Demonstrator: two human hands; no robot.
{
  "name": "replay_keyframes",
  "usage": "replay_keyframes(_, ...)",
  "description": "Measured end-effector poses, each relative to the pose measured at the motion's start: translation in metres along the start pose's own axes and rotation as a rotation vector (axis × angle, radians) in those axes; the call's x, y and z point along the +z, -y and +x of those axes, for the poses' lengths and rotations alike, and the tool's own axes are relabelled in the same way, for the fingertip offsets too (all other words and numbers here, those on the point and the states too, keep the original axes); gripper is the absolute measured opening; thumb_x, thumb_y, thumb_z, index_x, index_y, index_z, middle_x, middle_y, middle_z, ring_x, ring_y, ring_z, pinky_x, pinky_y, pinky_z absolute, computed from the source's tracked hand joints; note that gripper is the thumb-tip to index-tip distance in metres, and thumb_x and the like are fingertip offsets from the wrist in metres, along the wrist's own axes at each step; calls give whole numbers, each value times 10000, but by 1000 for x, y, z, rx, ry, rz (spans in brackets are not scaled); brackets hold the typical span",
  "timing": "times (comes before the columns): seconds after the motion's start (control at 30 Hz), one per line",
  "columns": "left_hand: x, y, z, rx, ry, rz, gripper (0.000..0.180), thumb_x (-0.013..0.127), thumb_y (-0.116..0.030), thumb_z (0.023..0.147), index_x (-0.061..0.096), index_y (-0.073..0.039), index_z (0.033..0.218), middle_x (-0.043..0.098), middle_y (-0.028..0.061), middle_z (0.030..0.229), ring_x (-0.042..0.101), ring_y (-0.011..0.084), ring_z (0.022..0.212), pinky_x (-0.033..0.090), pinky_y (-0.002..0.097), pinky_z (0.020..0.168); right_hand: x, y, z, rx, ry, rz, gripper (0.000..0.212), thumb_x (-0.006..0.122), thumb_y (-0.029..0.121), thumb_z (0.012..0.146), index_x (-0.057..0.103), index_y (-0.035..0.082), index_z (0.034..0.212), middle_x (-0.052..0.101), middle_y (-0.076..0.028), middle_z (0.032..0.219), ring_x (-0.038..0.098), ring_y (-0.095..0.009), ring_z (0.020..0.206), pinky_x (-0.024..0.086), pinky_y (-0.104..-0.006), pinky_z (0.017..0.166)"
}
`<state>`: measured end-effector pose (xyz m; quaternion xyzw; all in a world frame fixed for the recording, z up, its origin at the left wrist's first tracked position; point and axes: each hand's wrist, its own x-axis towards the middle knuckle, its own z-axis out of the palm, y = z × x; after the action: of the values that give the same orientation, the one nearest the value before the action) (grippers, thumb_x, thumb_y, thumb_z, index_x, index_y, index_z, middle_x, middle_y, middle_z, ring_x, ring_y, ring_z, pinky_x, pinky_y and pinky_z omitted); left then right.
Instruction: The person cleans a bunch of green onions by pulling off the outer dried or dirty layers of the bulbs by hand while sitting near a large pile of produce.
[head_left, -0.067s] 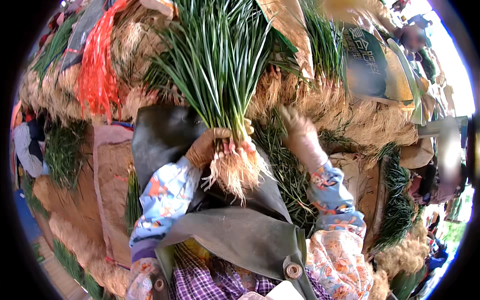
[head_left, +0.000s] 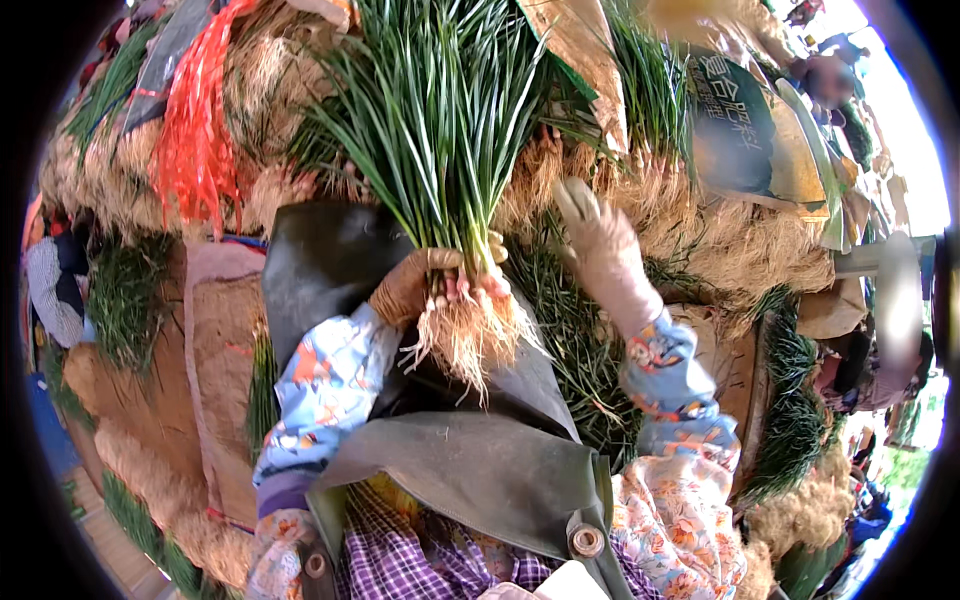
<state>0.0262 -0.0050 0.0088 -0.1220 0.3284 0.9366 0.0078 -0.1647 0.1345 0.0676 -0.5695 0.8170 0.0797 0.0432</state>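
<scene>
My left hand, in a tan glove, is closed round the base of a bunch of rooted green stalks. Long narrow leaves fan upward and away from me, while pinkish-white stem bases and stringy pale roots hang below the grip over my dark apron. To the right of the bunch, apart from it, my gloved right hand is raised with fingers stretched out, slightly blurred. Nothing shows in it. Loose green leaves lie beneath and beside that hand.
Stacked bundles with pale roots form a bank across the far side. Red plastic strips hang at far left, and a printed sack lies at far right. A brown cloth-covered surface is to my left.
My right hand has shifted slightly, its fingers now straighter and pointing further up. The left hand still holds the bunch, nearly in the same place.
</scene>
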Motion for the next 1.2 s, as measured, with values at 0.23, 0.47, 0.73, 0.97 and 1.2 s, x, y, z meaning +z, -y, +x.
replay_keyframes(0.23,54,-38,-37,-381,145,370,365,606,-163,726,550,28,1033,639,126,853,578,83,564,423,138,430,-87,60,21,-1031,-560,-446,631,492,204,774,264,253,1360,347,21,1350,322,-173,1266,199,-426,1089)
replay_keyframes(0.47,58,-72,-80,-475,299,535,356,585,-220,780,482,-31,1063,585,101,883,555,107,619,429,186,486,-138,97,-3,-1057,-861,-306,586,550,181,721,415,241,1288,480,-36,1078,480,-193,1048,397,-381,959)
replay_keyframes(0.73,59,-105,-113,3,400,247,252,541,-267,849,419,-123,1016,506,58,828,494,120,611,399,230,503,-134,35,-29,-633,-516,-230,211,623,172,724,491,58,842,537,-54,696,563,-199,658,427,-297,641)
replay_keyframes(0.97,52,-140,-89,364,238,407,114,470,-200,890,424,-150,981,422,49,878,387,126,755,322,263,649,-70,-98,-49,-89,124,1226,378,564,22,726,524,22,1102,584,-82,930,595,-154,702,488,-280,624)
replay_keyframes(1.2,135,-72,-40,888,82,2125,495,595,-184,748,450,-117,1217,362,133,1321,420,312,1156,345,395,983,19,-90,-44,-201,740,1856,659,675,171,744,358,52,1310,535,-134,1116,607,-213,830,515,-366,784)
